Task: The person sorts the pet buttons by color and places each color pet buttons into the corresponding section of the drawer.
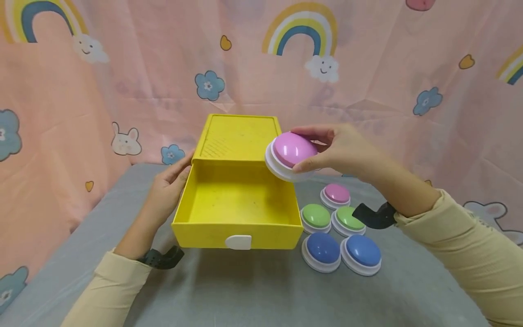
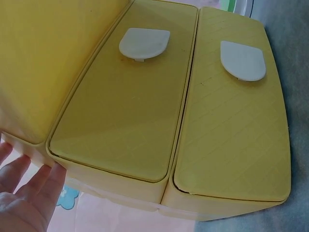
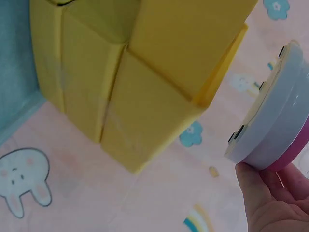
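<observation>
My right hand (image 1: 345, 150) holds a pink dome push button (image 1: 293, 149) with a white base, tilted, above the right rim of the pulled-out top drawer (image 1: 200, 235). In the right wrist view, fingers and thumb grip the button's white base (image 3: 275, 125) and its underside faces the yellow drawer unit (image 3: 145, 106). The drawer's floor is bare. My left hand (image 1: 163, 195) rests against the left side of the drawer unit (image 1: 241, 136); its fingers lie along the edge in the left wrist view. Two lower drawers with white handles (image 2: 145, 42) stand shut there.
Right of the drawer unit, on the grey cloth (image 1: 253, 290), lie another pink button (image 1: 337, 193), two green ones, one nearer the unit (image 1: 316, 215), and two blue ones, the outer (image 1: 362, 250) farther right. A pink patterned curtain (image 1: 163, 68) hangs behind.
</observation>
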A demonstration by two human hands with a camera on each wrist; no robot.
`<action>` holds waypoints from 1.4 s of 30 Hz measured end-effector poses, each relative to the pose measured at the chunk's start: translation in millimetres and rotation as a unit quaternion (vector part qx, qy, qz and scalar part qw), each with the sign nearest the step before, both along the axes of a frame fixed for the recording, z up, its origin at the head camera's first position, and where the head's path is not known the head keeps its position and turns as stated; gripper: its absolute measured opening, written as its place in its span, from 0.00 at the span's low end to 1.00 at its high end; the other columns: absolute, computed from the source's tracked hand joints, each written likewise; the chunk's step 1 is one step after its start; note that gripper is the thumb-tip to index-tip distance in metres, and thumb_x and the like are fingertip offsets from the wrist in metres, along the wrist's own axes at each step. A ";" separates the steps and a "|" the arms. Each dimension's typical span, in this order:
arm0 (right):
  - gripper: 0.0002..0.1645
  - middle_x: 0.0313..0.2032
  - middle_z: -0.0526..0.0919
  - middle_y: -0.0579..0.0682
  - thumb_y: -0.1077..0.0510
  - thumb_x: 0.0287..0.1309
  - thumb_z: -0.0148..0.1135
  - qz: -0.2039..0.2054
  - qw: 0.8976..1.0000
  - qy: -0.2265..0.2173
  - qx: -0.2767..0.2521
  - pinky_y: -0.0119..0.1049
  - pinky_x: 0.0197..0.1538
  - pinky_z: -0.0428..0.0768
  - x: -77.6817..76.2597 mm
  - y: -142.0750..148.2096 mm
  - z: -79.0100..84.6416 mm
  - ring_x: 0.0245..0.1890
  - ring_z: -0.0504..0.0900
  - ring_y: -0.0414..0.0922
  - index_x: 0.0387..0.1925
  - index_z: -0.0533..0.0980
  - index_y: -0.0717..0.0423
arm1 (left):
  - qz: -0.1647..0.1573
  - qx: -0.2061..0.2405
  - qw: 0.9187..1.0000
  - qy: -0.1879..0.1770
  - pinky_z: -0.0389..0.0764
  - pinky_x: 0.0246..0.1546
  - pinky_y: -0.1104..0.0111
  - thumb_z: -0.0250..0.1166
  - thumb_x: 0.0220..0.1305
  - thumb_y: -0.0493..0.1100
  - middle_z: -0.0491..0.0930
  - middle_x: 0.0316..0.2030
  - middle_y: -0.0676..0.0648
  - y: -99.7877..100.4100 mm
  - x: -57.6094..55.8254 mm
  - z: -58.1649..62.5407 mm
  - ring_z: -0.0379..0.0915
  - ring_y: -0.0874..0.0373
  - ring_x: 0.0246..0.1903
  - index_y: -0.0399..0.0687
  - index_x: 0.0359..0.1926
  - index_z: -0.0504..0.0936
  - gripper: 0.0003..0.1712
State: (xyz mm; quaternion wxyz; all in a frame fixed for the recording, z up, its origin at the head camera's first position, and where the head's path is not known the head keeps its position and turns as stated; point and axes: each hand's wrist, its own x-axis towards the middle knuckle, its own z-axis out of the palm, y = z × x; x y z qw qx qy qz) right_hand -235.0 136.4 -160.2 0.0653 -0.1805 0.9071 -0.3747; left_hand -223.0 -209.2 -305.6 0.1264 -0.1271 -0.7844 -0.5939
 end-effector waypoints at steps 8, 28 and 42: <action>0.44 0.61 0.80 0.47 0.49 0.44 0.82 0.045 0.999 0.008 -0.012 0.45 0.62 0.80 9.2 -24.1 -2.1 0.61 0.78 0.47 0.65 0.75 0.43 | 0.001 0.001 1.000 -0.004 0.77 0.50 0.84 0.48 0.78 0.53 0.61 0.75 0.51 2.6 2.0 3.5 0.62 0.50 0.72 0.61 0.76 0.60 0.29; 0.42 0.59 0.81 0.45 0.51 0.44 0.81 0.091 0.995 -0.044 -0.011 0.43 0.61 0.81 13.9 -76.9 -31.4 0.59 0.77 0.46 0.64 0.76 0.42 | 0.011 -0.003 1.000 0.003 0.81 0.47 0.81 0.50 0.77 0.56 0.64 0.74 0.47 1.7 -0.3 -0.5 0.73 0.76 0.53 0.60 0.75 0.62 0.30; 0.43 0.58 0.82 0.43 0.47 0.44 0.81 0.126 0.991 -0.051 0.011 0.37 0.58 0.81 14.5 -105.8 -50.0 0.54 0.79 0.43 0.65 0.75 0.41 | 0.011 0.005 1.000 -0.001 0.77 0.52 0.83 0.50 0.76 0.56 0.64 0.74 0.47 3.1 -0.1 -0.6 0.64 0.47 0.70 0.58 0.75 0.63 0.31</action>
